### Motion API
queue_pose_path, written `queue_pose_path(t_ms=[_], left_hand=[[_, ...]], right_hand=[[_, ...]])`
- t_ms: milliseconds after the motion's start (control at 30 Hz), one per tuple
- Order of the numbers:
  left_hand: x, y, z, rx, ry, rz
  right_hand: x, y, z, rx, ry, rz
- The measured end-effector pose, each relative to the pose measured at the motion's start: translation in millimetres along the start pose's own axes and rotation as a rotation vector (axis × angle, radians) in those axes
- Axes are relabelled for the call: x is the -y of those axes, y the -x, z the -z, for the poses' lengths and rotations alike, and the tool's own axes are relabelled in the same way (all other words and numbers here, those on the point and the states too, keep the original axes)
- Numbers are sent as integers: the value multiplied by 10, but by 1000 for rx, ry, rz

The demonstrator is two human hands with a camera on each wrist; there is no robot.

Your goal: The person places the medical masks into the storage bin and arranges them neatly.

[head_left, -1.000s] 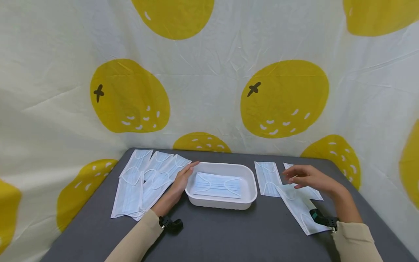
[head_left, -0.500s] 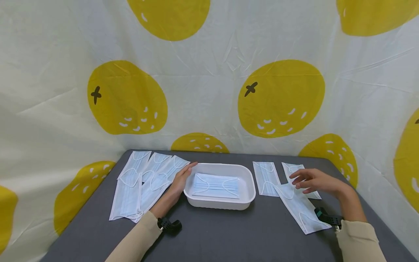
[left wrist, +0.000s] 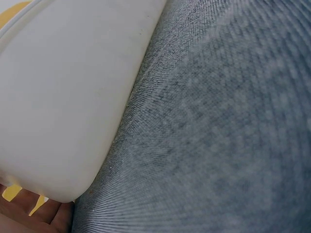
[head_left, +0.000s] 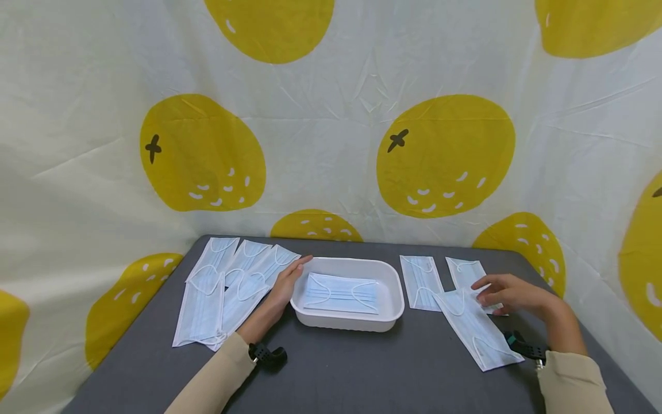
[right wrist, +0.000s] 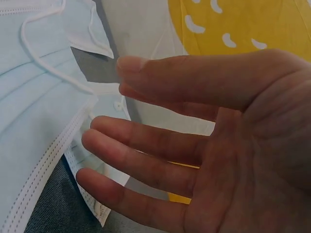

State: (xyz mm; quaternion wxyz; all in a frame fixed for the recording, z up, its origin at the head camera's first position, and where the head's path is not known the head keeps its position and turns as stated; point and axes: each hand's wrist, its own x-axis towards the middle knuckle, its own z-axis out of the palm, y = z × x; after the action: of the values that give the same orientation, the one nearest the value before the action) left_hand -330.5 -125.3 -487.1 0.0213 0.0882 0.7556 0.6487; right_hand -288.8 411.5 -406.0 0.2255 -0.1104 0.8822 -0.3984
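A white plastic tray [head_left: 347,323] stands mid-table with a pale blue face mask [head_left: 341,294] lying in it. My left hand [head_left: 279,289] rests along the tray's left side with straight fingers; in the left wrist view its fingers [left wrist: 46,213] lie by the tray's wall [left wrist: 73,97]. Over the right-hand masks, my right hand [head_left: 517,294] hovers with loosely bent fingers, holding nothing. Beneath and beside it are a near, slanted mask [head_left: 473,333] and a farther mask [head_left: 462,273], partly covered. In the right wrist view, the near mask [right wrist: 29,111] lies left of the fingertips.
Several overlapping masks [head_left: 204,299] lie left of the tray, partly behind the left forearm. Another mask [head_left: 420,282] lies just right of the tray. A curtain with yellow fruit prints [head_left: 445,155] hangs behind the grey table [head_left: 362,374].
My right hand has moved a little to the right and lower, towards the far-right mask. The left hand stays at the tray, and the masks have not moved.
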Motion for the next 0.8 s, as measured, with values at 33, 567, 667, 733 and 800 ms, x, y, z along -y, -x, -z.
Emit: queue_pose_path(t_ms=[33, 567, 667, 733, 800], left_hand=[[-1, -1, 1, 0, 0, -1], [-1, -3, -2, -6, -1, -2], [4, -5, -4, -8, -4, -10], [3, -1, -7, -9, -5, -9], [0, 3, -9, -10, -9, -2]], right_hand=[[-16, -4, 4, -1, -1, -3], [-251, -49, 10, 3, -73, -32], [-276, -44, -3, -2, -98, -30], [-301, -46, -6, 0, -122, -20], [-333, -45, -7, 3, -154, -3]])
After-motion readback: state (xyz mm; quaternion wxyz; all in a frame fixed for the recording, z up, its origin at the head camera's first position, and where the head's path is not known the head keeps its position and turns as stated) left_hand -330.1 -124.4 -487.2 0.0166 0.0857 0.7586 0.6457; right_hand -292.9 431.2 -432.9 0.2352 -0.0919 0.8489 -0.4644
